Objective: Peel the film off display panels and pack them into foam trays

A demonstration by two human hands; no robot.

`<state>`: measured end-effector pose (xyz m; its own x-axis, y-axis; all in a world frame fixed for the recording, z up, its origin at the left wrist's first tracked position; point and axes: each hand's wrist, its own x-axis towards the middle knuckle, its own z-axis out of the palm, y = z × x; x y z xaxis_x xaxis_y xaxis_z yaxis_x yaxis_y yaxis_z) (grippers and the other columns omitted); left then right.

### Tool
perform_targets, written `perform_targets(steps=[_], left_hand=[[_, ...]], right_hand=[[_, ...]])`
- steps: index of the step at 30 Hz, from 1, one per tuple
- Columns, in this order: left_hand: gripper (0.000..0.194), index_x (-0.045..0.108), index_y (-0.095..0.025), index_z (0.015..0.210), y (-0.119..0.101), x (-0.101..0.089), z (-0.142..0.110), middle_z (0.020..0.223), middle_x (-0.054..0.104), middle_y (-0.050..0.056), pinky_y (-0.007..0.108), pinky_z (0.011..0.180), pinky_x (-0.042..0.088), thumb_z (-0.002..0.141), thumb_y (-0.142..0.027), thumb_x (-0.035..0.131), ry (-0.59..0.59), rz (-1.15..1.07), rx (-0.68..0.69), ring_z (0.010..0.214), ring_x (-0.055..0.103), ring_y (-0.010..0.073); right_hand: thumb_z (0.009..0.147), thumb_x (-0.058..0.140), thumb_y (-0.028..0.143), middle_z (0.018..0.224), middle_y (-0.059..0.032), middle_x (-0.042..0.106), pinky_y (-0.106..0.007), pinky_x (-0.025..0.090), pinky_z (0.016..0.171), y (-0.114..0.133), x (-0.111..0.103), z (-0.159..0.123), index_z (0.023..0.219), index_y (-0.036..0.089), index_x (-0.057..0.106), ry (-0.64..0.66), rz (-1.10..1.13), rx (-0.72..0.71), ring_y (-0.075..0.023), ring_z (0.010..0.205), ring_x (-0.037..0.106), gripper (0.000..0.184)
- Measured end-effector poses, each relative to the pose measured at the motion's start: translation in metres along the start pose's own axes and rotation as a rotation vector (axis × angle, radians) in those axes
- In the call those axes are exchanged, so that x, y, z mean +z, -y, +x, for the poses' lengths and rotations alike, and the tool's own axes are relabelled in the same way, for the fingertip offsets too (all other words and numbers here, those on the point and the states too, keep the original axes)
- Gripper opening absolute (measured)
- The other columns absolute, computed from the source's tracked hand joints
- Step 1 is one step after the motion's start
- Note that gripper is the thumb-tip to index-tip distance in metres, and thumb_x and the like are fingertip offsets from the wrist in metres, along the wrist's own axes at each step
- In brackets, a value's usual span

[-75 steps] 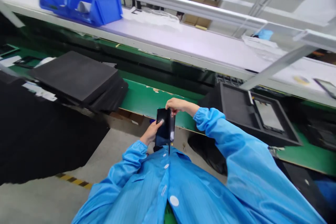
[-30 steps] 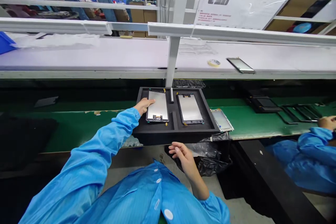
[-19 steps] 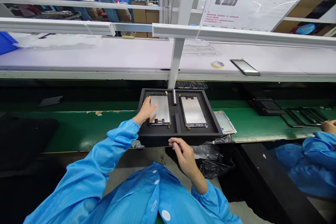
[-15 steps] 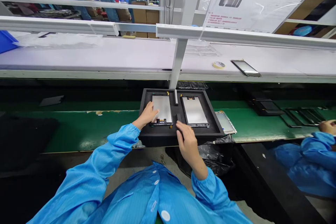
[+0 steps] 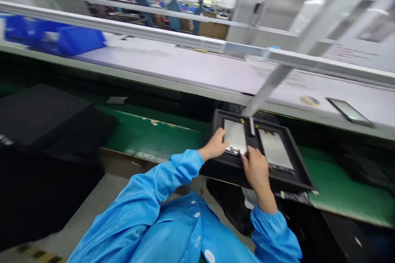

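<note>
A black foam tray point(image 5: 262, 181) sits on the green belt and holds two silvery display panels in side-by-side compartments. My left hand point(image 5: 216, 144) grips the left edge of the left panel point(image 5: 236, 135). My right hand point(image 5: 254, 164) has its fingers on that panel's lower edge, next to the tray's central divider. The right panel point(image 5: 274, 150) lies in its compartment, untouched and a little apart from my right hand. My blue sleeves cover both forearms.
A stack of black foam trays point(image 5: 40, 115) stands at the left on the green belt point(image 5: 154, 131). On the white shelf beyond lie a roll of tape point(image 5: 310, 101) and a dark-framed phone panel point(image 5: 349, 111). A metal upright point(image 5: 268, 86) rises behind the tray.
My head has turned left, shifting the tray to the right of the view. My right hand has come from below the tray onto the left panel, and my left hand has stayed on it.
</note>
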<state>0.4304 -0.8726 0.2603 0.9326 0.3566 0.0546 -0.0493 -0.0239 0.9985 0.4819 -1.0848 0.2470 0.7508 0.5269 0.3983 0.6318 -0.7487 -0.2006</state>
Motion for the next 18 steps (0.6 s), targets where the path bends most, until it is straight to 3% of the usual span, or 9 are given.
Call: perform_targets(steps=[3, 5, 8, 12, 15, 18], left_hand=[[0.063, 0.052, -0.022, 0.146, 0.013, -0.058, -0.065, 0.167, 0.029, 0.014, 0.050, 0.120, 0.038, 0.085, -0.023, 0.067, 0.140, 0.035, 0.234, 0.153, 0.031, 0.0315], [0.053, 0.057, -0.025, 0.142, 0.035, -0.105, -0.119, 0.166, 0.033, 0.013, 0.050, 0.117, 0.042, 0.090, -0.031, 0.063, 0.107, 0.020, 0.194, 0.150, 0.036, 0.0314], [0.043, 0.068, -0.021, 0.126, 0.081, -0.181, -0.197, 0.155, 0.047, 0.017, 0.050, 0.112, 0.048, 0.088, -0.041, 0.063, -0.148, -0.046, -0.051, 0.138, 0.052, 0.0320], [0.047, 0.073, -0.018, 0.110, 0.135, -0.271, -0.280, 0.134, 0.064, 0.017, 0.047, 0.108, 0.050, 0.078, -0.053, 0.069, -0.543, -0.087, -0.266, 0.117, 0.066, 0.0289], [0.052, 0.072, -0.018, 0.106, 0.151, -0.321, -0.326, 0.126, 0.070, 0.016, 0.046, 0.108, 0.050, 0.072, -0.057, 0.072, -0.753, -0.112, -0.346, 0.115, 0.068, 0.0299], [0.058, 0.072, -0.017, 0.105, 0.153, -0.356, -0.352, 0.121, 0.074, 0.017, 0.048, 0.109, 0.049, 0.066, -0.060, 0.075, -0.905, -0.145, -0.404, 0.116, 0.068, 0.0331]], right_hand=[[0.103, 0.041, 0.046, 0.135, -0.0235, 0.063, -0.056, 0.045, 0.108, 0.038, 0.005, -0.014, 0.140, 0.009, 0.055, -0.197, 0.121, -0.033, -0.0364, 0.127, 0.058, 0.055], [0.102, 0.044, 0.044, 0.137, -0.0186, 0.063, -0.052, 0.047, 0.109, 0.083, 0.019, -0.028, 0.143, 0.015, 0.054, -0.159, 0.266, -0.083, -0.0321, 0.126, 0.060, 0.051], [0.102, 0.046, 0.042, 0.145, -0.0147, 0.058, -0.052, 0.047, 0.112, 0.164, 0.064, -0.042, 0.141, 0.021, 0.055, 0.073, 0.466, -0.219, -0.0295, 0.132, 0.057, 0.046], [0.100, 0.045, 0.037, 0.151, -0.0175, 0.051, -0.057, 0.046, 0.112, 0.259, 0.147, -0.035, 0.139, 0.019, 0.058, 0.342, 0.539, -0.371, -0.0325, 0.139, 0.051, 0.045], [0.097, 0.045, 0.027, 0.153, -0.0202, 0.048, -0.058, 0.043, 0.114, 0.319, 0.195, -0.017, 0.140, 0.016, 0.057, 0.484, 0.519, -0.473, -0.0324, 0.141, 0.048, 0.046], [0.094, 0.048, 0.019, 0.155, -0.0202, 0.046, -0.054, 0.041, 0.117, 0.373, 0.227, 0.009, 0.143, 0.015, 0.053, 0.623, 0.430, -0.578, -0.0300, 0.143, 0.045, 0.050]])
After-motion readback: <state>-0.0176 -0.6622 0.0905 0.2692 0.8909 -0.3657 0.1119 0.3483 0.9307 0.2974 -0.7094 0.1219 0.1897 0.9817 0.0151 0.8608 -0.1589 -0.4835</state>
